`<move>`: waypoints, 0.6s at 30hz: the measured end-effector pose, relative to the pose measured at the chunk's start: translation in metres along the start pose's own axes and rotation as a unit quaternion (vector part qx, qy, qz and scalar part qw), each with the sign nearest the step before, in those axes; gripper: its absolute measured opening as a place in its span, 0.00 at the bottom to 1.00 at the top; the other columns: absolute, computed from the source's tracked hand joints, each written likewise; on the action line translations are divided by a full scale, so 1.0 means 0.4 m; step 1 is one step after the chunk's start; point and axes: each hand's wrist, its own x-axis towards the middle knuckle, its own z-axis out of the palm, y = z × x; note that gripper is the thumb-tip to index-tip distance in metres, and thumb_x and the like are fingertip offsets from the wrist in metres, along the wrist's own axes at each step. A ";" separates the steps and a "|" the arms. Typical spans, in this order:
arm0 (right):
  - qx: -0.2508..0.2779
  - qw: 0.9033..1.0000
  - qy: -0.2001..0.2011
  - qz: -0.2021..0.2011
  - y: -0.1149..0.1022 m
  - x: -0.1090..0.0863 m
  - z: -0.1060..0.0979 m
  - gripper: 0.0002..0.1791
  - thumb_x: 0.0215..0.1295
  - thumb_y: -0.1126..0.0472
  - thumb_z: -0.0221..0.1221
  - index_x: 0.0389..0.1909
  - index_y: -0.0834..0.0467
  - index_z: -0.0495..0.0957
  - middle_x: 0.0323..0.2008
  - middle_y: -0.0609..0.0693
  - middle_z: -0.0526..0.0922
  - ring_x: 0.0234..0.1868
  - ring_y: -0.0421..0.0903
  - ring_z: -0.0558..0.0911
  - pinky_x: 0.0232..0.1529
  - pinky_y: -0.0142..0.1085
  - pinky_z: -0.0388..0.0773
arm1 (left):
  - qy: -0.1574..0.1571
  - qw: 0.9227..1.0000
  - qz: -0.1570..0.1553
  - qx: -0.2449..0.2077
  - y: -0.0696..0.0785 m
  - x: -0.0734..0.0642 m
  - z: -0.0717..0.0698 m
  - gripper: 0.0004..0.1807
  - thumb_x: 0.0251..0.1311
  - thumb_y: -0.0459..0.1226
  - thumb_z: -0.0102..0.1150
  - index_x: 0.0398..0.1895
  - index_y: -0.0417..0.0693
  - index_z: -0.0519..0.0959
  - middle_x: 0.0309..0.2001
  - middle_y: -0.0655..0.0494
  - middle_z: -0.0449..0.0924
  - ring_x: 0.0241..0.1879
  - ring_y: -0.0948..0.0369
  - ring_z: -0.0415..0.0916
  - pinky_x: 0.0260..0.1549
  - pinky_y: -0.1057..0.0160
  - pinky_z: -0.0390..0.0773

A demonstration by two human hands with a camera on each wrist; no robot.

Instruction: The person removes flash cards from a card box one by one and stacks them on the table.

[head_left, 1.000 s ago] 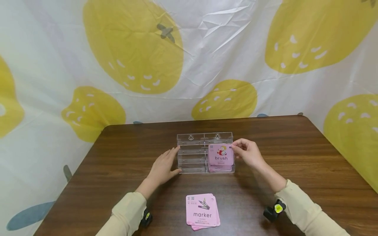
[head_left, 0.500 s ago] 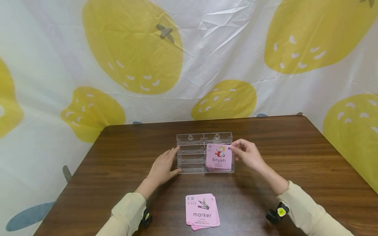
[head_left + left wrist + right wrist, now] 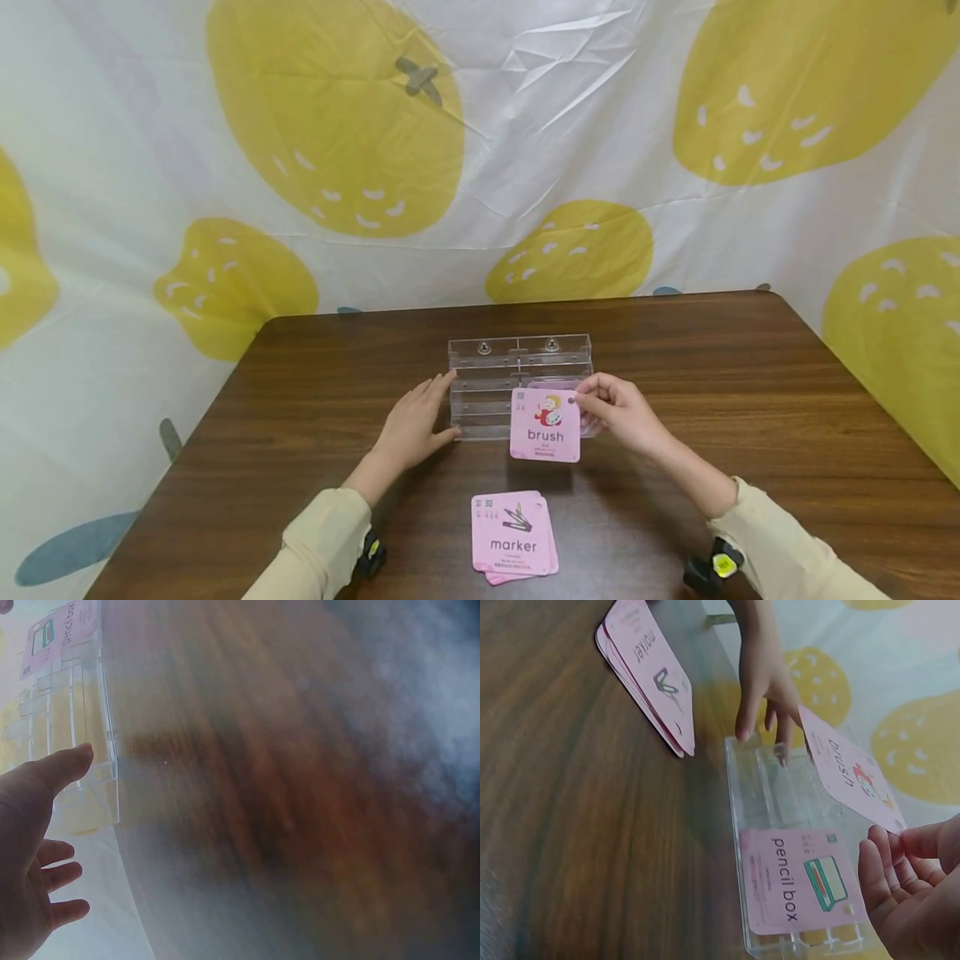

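Note:
My right hand pinches the top right corner of a pink "brush" flashcard, held up in front of a clear acrylic card rack. In the right wrist view, a "pencil box" flashcard sits in the rack's right column, behind the held card. My left hand rests against the rack's left side, fingers extended, thumb near the bottom corner. The left wrist view shows the left thumb at the rack's edge. Nearer me lies a small stack of pink flashcards, "marker" on top.
All of this is on a dark wood-grain table. A white curtain with yellow fruit prints hangs behind the table's far edge. Black wrist cameras are strapped at both sleeves.
The right hand has drawn the "brush" card out of the rack's right column, toward me and slightly left. The left hand and the stack have stayed put.

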 end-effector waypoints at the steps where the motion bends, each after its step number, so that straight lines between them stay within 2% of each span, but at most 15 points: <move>1: 0.003 1.000 -0.004 0.001 0.000 -0.003 0.003 0.09 0.64 0.69 0.50 0.37 0.75 0.69 0.21 0.53 0.74 0.21 0.39 0.75 0.20 0.33 0.77 | 0.000 1.000 0.000 0.001 0.000 0.000 0.000 0.46 0.47 0.47 0.66 0.68 0.45 0.54 0.62 0.39 0.62 0.61 0.45 0.61 0.57 0.46 0.62; 4: 0.005 1.000 -0.013 0.002 0.000 -0.013 0.012 0.09 0.63 0.70 0.50 0.37 0.76 0.68 0.21 0.53 0.74 0.20 0.39 0.75 0.19 0.32 0.76 | -0.001 1.000 -0.001 0.001 0.000 0.000 0.000 0.46 0.47 0.47 0.66 0.68 0.46 0.54 0.63 0.39 0.62 0.61 0.45 0.61 0.58 0.46 0.62; 11: 0.006 0.999 -0.034 0.041 0.012 -0.035 0.040 0.09 0.63 0.69 0.51 0.37 0.74 0.69 0.21 0.52 0.74 0.20 0.40 0.75 0.19 0.33 0.77 | -0.001 1.000 -0.001 0.005 -0.001 -0.001 0.002 0.46 0.48 0.48 0.66 0.68 0.46 0.53 0.63 0.40 0.62 0.61 0.45 0.61 0.58 0.46 0.62; 18: 0.025 0.997 -0.050 0.061 0.025 -0.053 0.052 0.10 0.63 0.69 0.50 0.37 0.75 0.68 0.21 0.51 0.74 0.20 0.40 0.75 0.20 0.34 0.78 | 0.000 1.000 0.000 0.007 -0.002 0.000 0.003 0.46 0.48 0.48 0.66 0.68 0.47 0.53 0.63 0.41 0.62 0.61 0.45 0.61 0.58 0.46 0.62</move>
